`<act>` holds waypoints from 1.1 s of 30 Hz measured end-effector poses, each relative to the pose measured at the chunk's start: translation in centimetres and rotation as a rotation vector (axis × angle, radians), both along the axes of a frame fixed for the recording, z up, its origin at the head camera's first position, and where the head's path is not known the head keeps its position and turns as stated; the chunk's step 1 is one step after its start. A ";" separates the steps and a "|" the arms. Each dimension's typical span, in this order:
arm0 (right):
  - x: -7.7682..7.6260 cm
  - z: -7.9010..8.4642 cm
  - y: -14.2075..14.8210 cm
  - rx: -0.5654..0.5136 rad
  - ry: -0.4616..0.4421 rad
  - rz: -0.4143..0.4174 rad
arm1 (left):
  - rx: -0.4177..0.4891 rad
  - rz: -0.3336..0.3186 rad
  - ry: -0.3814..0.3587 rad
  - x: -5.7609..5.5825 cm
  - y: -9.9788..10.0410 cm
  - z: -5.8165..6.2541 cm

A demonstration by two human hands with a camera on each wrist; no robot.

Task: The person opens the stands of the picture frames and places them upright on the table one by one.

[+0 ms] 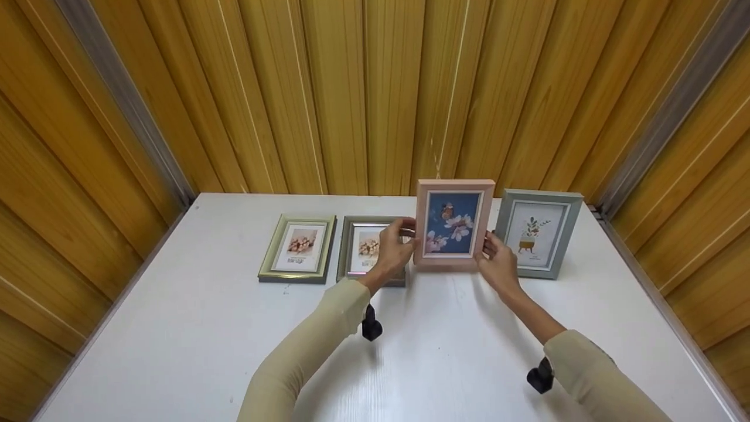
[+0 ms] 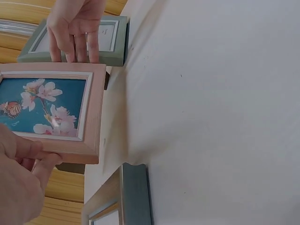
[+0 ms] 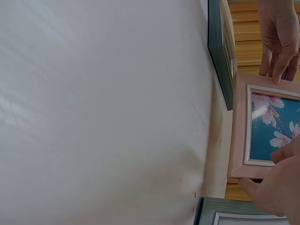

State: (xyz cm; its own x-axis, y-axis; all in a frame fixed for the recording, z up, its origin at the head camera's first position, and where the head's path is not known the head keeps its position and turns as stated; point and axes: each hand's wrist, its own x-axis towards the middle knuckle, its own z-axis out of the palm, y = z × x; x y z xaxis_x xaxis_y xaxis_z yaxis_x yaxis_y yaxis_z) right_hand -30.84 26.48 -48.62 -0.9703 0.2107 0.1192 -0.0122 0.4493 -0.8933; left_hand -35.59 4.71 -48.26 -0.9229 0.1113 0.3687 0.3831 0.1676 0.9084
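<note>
A pink frame (image 1: 456, 185) containing a butterfly-and-blossom picture (image 1: 452, 225) is upright between the two hands. The left hand (image 1: 394, 249) pinches its left edge, fingers narrowly bent; the right hand (image 1: 499, 264) grips its right edge likewise. Just right of the right hand, a grey-green frame (image 1: 567, 234) holds a plant print (image 1: 532, 235). Behind the left hand, a partly hidden frame (image 1: 342, 252) and, farther left, a gold-green frame (image 1: 270, 252) hold prints.

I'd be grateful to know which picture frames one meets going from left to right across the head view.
Gold-green frame → partly covered frame → pink frame → grey-green frame
</note>
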 end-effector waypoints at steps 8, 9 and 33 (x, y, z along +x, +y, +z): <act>0.5 -0.7 0.3 -0.016 -0.046 0.052 | -0.013 0.002 -0.011 -0.5 0.2 -1.1; 0.5 -0.7 0.3 -0.013 -0.052 0.050 | -0.014 -0.001 -0.021 -0.5 0.3 -1.2; 2.2 -0.4 1.1 0.087 0.038 -0.042 | -0.264 -0.074 -0.031 0.5 -2.3 -0.5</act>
